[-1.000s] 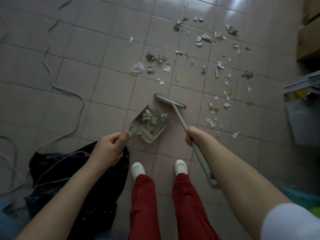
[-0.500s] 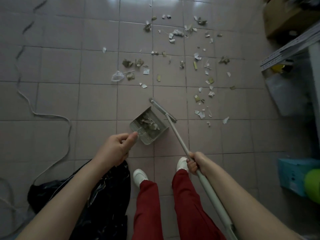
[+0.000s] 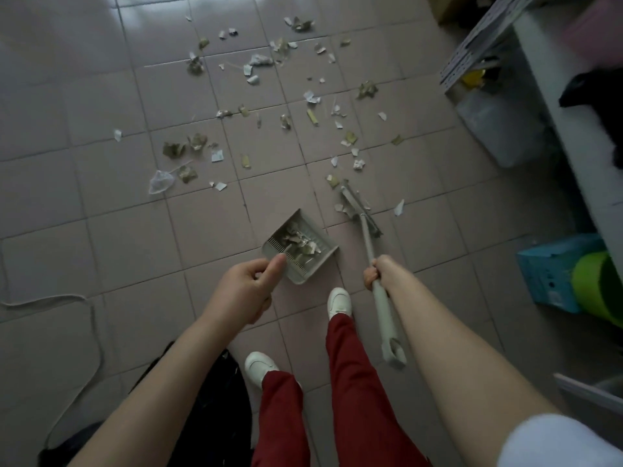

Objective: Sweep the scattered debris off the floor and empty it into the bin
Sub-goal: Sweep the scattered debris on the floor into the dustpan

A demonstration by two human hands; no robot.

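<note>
Most of the debris [image 3: 197, 142] lies spread over the floor [image 3: 101, 197], well ahead of the person's feet. A small heap of bits [image 3: 298, 242] sits inside the dustpan [image 3: 322, 264], which is low by the floor just in front of the left hand [image 3: 246, 291]. That hand has its fingers curled round the dustpan's handle, with the thumb on top. I cannot tell if the pan touches the floor.

The broom [image 3: 369, 247] is just to the right of the pan, and its head sits on the floor among a few bits. The right hand [image 3: 379, 273] is wrapped round the broom's stick.

I think the sweeping step is on, and only a little is done. Next, the broom needs to push the close bits sideways into the pan's open side, with the pan flat on the floor. A black bag [image 3: 215, 399] lies by the left foot, maybe for tipping the pan out.
</note>
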